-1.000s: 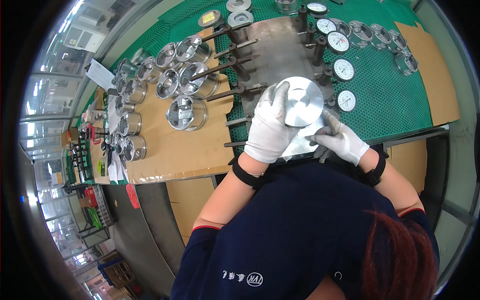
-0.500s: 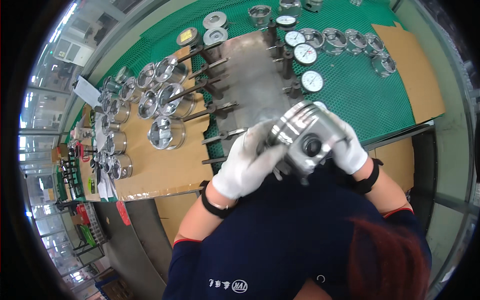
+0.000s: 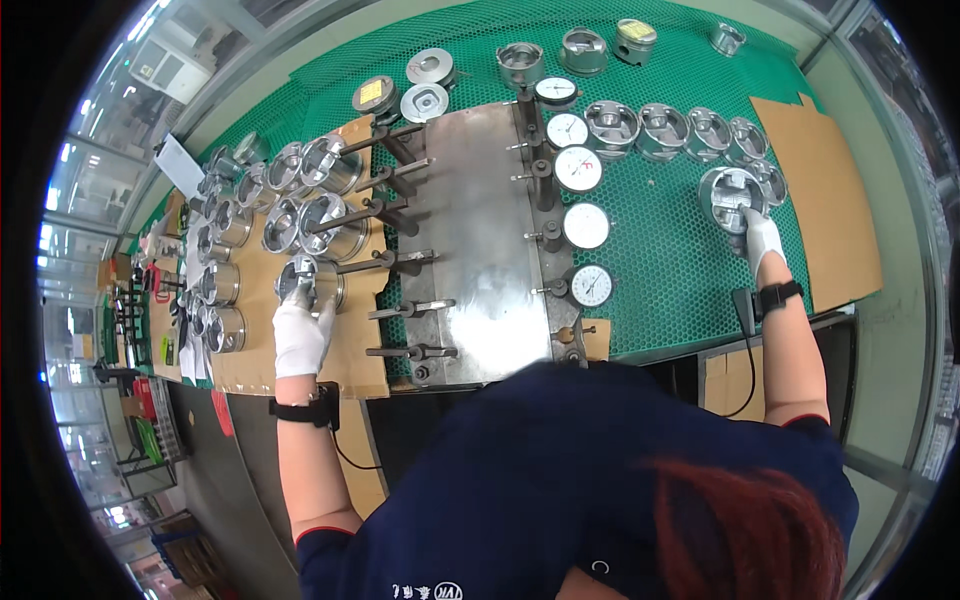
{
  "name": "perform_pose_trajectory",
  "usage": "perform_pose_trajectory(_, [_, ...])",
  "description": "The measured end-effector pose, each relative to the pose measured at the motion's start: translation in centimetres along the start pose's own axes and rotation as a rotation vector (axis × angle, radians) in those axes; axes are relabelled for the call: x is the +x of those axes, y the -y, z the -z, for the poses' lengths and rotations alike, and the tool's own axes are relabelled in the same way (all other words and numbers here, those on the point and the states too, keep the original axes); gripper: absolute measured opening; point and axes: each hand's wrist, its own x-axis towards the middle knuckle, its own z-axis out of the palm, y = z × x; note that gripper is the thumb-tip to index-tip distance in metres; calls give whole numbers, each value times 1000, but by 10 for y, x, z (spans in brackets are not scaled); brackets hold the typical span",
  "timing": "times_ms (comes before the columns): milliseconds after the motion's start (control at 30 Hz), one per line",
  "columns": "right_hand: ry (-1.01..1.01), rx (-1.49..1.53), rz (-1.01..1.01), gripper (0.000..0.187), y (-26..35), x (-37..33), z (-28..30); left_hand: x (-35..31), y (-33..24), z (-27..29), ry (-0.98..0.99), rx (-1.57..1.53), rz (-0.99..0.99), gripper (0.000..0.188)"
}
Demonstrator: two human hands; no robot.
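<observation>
My left hand, in a white glove, grips the near rim of a silver engine piston standing on the cardboard sheet. Its fingertips reach into the hollow and are partly hidden there. My right hand, also gloved, is closed on the edge of another piston over the right of the green mat. That piston's hollow side faces up, and its lower side is partly hidden by my hand. Between my arms lies a grey metal plate flanked by clamp-like posts, with several dial gauges along its right side.
More pistons stand in rows on the left cardboard, and another row of pistons stands on the green mat. Several pistons line the back. A bare cardboard piece lies by the right wall.
My hands have parted from in front of my body. My right hand and a piston are now at the right of the mat; my left hand has moved to a piston on the cardboard.
</observation>
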Motion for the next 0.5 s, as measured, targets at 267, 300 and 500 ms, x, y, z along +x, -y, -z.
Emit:
perform_pose_trajectory(267, [2,69,-246,31,-27,133,-5,19,-14,-6,164,258,113,30])
perform_pose_trajectory(300, [-25,165,-216,31,-30,134,-9,17,-12,-7,105,269,98,30])
perform_pose_trajectory(500, [77,314,-4,40,-40,73,-6,-23,19,-14,107,196,265,47])
